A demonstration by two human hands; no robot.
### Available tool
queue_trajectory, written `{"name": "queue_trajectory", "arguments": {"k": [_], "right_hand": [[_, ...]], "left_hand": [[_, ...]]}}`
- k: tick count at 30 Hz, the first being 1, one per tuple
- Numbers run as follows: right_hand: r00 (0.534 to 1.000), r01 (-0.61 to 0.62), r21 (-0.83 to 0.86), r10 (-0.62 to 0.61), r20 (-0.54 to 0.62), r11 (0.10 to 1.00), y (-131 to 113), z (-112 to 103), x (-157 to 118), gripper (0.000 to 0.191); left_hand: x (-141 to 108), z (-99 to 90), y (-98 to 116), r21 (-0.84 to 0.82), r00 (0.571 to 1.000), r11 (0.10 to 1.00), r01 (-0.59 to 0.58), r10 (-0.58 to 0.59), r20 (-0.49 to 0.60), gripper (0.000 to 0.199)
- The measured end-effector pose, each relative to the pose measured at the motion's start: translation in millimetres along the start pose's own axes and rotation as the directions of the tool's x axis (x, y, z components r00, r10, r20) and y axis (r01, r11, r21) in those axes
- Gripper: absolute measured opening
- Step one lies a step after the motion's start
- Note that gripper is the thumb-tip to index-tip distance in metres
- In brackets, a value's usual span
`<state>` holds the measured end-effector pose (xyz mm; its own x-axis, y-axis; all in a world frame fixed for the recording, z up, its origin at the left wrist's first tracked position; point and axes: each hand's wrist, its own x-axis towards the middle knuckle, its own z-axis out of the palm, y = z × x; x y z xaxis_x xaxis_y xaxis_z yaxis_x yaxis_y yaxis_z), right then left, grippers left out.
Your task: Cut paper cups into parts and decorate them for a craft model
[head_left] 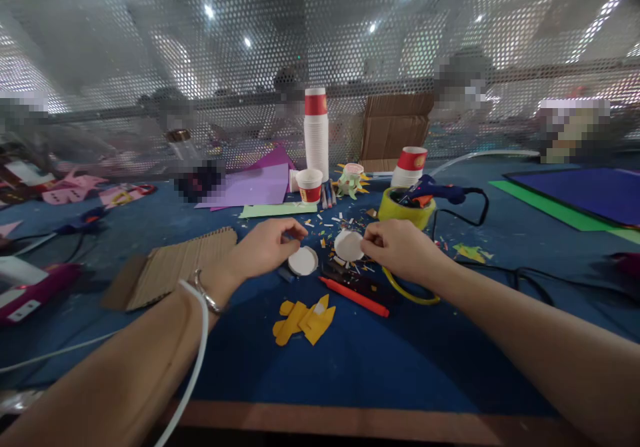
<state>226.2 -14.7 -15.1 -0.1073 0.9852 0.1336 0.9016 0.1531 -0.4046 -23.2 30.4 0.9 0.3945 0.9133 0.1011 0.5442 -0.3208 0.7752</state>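
Observation:
My right hand [397, 247] pinches a small white paper disc [349, 245] at its right edge. Opposite it, my left hand [267, 245] has curled fingers, its thumb at the upper left edge of a second white disc [303, 261]; the grip there is partly hidden. The two discs are side by side, a short gap apart. Just below them, a red marker [355, 296] lies aslant on the blue table. Yellow-orange paper cutouts [304, 320] lie in a small heap nearer to me. Tiny paper scraps are scattered behind the discs.
Behind stand a tall stack of paper cups [316, 140], a single cup [309, 185] and a decorated cup [351, 179]. A glue gun [437, 190] rests on a yellow tape roll [406, 213]. Corrugated cardboard [183, 263] lies left, purple sheets [250, 183] behind, cables [530, 277] right.

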Motion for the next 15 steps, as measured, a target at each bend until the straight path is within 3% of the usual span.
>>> {"name": "queue_trajectory", "arguments": {"k": [2,5,7,8,13,15], "right_hand": [[1.000,0.003,-0.004,-0.003,0.013,1.000,0.4,0.4,0.2,0.024],[1.000,0.008,-0.007,-0.008,0.008,1.000,1.9,-1.0,0.9,0.027],[1.000,0.011,-0.006,-0.012,-0.009,1.000,2.9,-2.2,1.0,0.027],[1.000,0.017,-0.008,-0.017,-0.014,1.000,3.0,-2.7,0.7,0.027],[0.994,0.107,-0.058,-0.106,0.020,0.993,-5.1,-3.6,-7.1,0.026],[0.988,0.148,-0.088,-0.144,0.049,0.985,-12.0,-3.5,-12.9,0.025]], "left_hand": [[-1.1,-7.8,3.0,0.090,0.987,0.993,-0.072,0.084,-0.137,0.015],[-1.0,-25.4,9.9,0.137,0.875,0.979,-0.151,0.197,-0.443,0.014],[0.4,-37.3,11.2,0.208,0.828,0.971,-0.120,0.213,-0.519,0.013],[1.4,-42.6,10.3,0.261,0.831,0.961,-0.094,0.220,-0.512,0.014],[6.9,-63.6,-6.7,0.540,0.926,0.839,0.067,0.150,-0.347,0.015],[8.1,-69.9,-16.0,0.662,0.966,0.734,0.151,0.032,-0.256,0.021]]}}
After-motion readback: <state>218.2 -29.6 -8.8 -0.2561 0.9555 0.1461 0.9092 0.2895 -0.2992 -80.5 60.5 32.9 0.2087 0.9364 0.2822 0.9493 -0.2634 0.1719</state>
